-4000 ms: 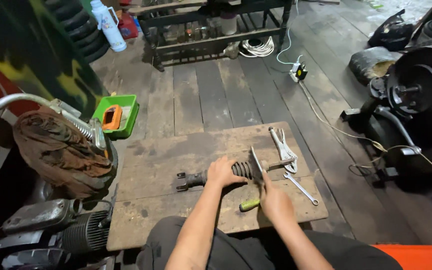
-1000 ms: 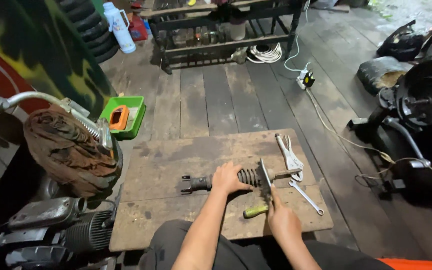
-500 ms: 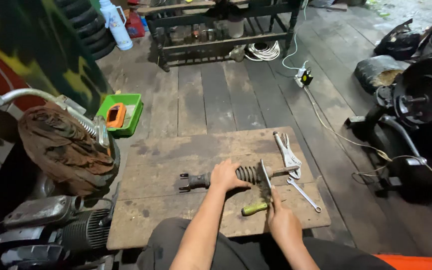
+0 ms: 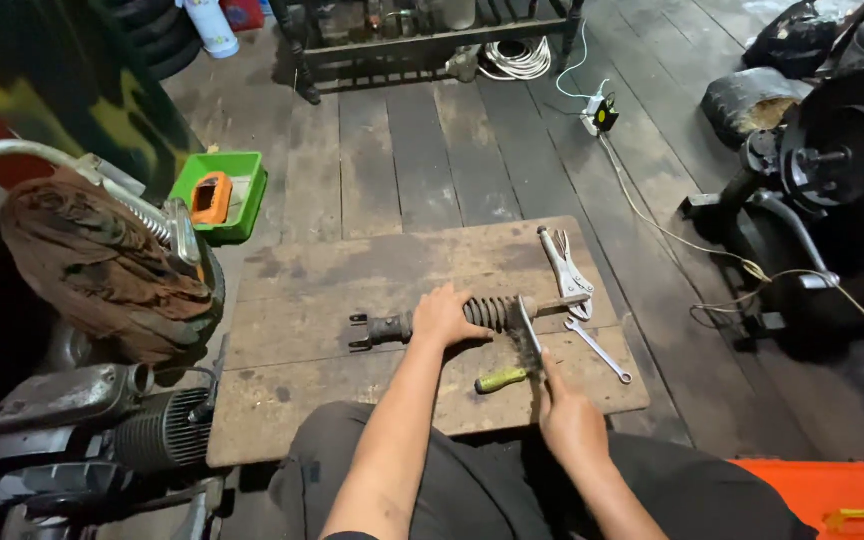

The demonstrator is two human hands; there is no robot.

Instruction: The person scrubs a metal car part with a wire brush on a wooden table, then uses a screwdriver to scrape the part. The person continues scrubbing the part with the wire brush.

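Little has changed over the last seconds: the left hand (image 4: 444, 314) still clamps the dark coil-spring shock absorber (image 4: 472, 316) flat on the worn wooden bench (image 4: 302, 300), while the right hand (image 4: 569, 417) keeps the wire brush (image 4: 527, 335) against its spring.

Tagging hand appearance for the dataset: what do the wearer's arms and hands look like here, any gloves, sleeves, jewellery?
Both are bare: the left hand and right hand wear no gloves, and both forearms are uncovered up to the bottom edge of the picture, with no sleeve showing. No watch, ring or wristband is visible. The only clothing in view is dark trousers over the lap.
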